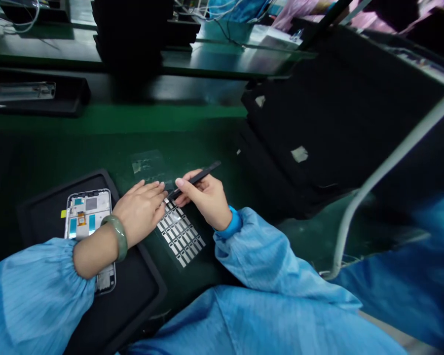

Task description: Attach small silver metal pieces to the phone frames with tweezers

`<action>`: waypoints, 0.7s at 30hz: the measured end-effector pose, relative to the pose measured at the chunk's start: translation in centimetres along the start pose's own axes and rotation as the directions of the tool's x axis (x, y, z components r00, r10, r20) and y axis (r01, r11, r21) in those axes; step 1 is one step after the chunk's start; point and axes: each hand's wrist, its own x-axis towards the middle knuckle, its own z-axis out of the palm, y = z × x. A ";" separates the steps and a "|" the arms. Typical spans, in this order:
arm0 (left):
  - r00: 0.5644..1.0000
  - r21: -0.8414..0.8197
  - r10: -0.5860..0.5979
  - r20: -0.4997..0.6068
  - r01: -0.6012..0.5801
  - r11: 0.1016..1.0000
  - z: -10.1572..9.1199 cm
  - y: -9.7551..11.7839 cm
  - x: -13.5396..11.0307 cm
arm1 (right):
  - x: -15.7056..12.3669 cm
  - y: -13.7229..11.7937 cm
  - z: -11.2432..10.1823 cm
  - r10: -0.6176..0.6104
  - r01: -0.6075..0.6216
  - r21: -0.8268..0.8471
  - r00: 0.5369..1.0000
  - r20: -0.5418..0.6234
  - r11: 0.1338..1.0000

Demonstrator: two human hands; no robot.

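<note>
1. Left hand [140, 212]: open, flat, fingers together, just beside the metal strip sheet [179, 234]; jade bangle [120, 237] on wrist.
2. Right hand [203, 197]: pinching black tweezers [194, 180], tips at sheet's upper corner.
3. Sheet: on green mat [207, 148].
4. Phone frame [88, 213]: in black tray [50, 202], beneath left wrist.
5. Stacked black trays [128, 32]: on far counter [222, 66].
</note>
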 end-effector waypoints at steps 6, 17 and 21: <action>1.000 -0.067 -0.025 0.007 0.025 0.997 -0.1 0.1 -0.1 | 0.1 0.0 0.0 0.065 -0.068 0.043 0.996 0.055 0.997; 0.985 -0.303 -0.141 -0.097 0.106 0.947 -1.1 -0.2 0.0 | 0.5 -1.6 -0.6 0.074 -0.082 0.324 0.997 0.037 0.942; 0.959 -0.452 -0.205 -0.196 0.097 0.887 -3.5 1.0 -1.3 | -0.5 -2.4 1.0 -0.022 -0.004 0.348 0.997 0.072 0.938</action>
